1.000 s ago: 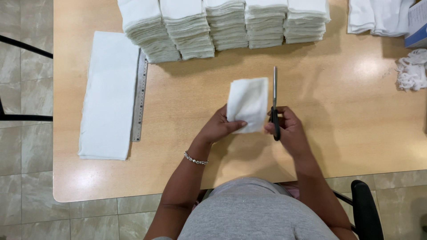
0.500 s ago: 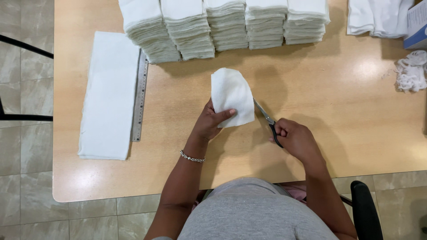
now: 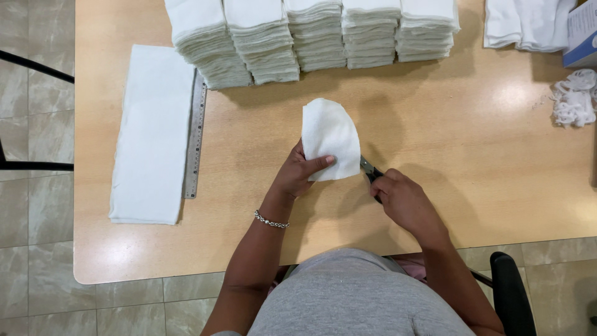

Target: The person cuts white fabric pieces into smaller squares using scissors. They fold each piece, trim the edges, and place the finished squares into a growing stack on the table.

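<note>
1. Nearest: a person in a grey top sits at the front edge of the bench (image 3: 497, 186), a black chair (image 3: 513, 292) just behind on their right.
2. Left hand (image 3: 298, 174), beaded bracelet (image 3: 271, 219) on the wrist: fingers closed on the lower edge of a white cloth piece (image 3: 329, 138), thumb lying across its face. The piece is lifted clear of the bench, roughly over its middle; top edge rounded, lower edge straighter.
3. Right hand (image 3: 404, 199): fingers wrapped around the handles of the scissors (image 3: 369, 168). Only the dark blades show, tips meeting the lower right corner of the cloth piece (cannot tell whether the blades are parted or together).
4. Left part of the bench: a long folded white sheet (image 3: 152, 134) lies flat, running front to back. A metal ruler (image 3: 194, 137) lies just beside its right edge, parallel, seemingly touching.
5. Far edge: five stacks of cut white squares (image 3: 311, 34) stand side by side in a row (the two left stacks lean a little outward).
6. Far right corner: more folded white cloth (image 3: 525, 25), next to it the corner of a blue and white box (image 3: 581, 34), partly out of frame.
7. Right edge, nearer than the box: a loose heap of white trimmings (image 3: 573, 98), well apart from both hands.
8. Beyond the bench: tiled floor (image 3: 31, 81).
</note>
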